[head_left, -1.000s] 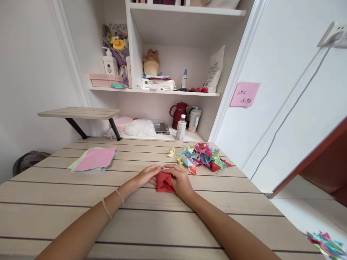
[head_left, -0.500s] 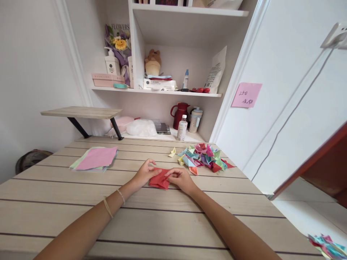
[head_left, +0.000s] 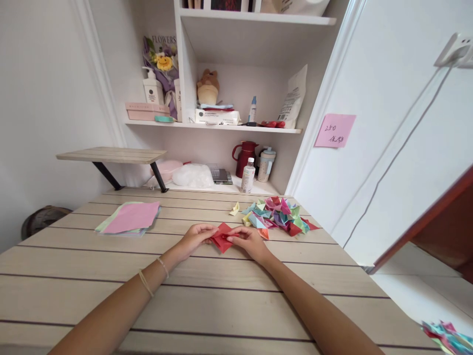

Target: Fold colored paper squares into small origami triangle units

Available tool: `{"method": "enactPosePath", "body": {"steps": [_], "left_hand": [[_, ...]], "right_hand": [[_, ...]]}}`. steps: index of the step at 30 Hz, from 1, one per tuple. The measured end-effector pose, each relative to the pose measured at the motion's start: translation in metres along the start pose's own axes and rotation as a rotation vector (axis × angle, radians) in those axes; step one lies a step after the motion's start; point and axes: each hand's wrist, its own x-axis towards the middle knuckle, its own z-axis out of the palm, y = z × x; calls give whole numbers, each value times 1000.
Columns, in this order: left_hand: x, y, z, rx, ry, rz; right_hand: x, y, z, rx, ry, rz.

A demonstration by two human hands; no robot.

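Observation:
A red folded sheet of paper [head_left: 222,241] is held between both hands above the middle of the table, one corner toward me and one away. My left hand [head_left: 199,238] pinches its left corner between thumb and fingers. On the opposite side, my right hand [head_left: 248,241] grips the right corner, with its thumb over a folded flap near the centre. Fingertips hide part of the folds. Just beyond my right hand lies a heap of colourful folded paper boats [head_left: 277,214], and a single pale yellow paper boat [head_left: 234,209] sits to its left.
A stack of coloured paper [head_left: 132,217] with a pink sheet on top lies at the left. Behind the table stand a bottle [head_left: 248,176], a red jug [head_left: 245,158] and a small raised shelf [head_left: 113,154]. More folded paper [head_left: 449,336] shows at the lower right.
The red paper has turned from lying squarely to a diamond position and moved slightly away from me. My left hand has shifted its grip to the left corner, fingers now closed.

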Motion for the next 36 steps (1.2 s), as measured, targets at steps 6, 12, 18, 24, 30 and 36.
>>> {"method": "enactPosePath", "body": {"steps": [6, 12, 18, 24, 30, 36], "left_hand": [[-3, 0, 5, 49, -23, 30], [-2, 2, 8, 62, -13, 40], [-2, 1, 7, 72, 7, 132], [-1, 1, 6, 52, 12, 189], [-5, -1, 9, 105, -28, 139], [-4, -2, 13, 202, 34, 229]], "right_hand": [[2, 2, -1, 46, 116, 45], [2, 9, 1, 80, 157, 28], [2, 8, 2, -44, 146, -34], [1, 8, 4, -16, 84, -18], [-1, 3, 3, -84, 54, -43], [-2, -1, 4, -397, 122, -151]]}}
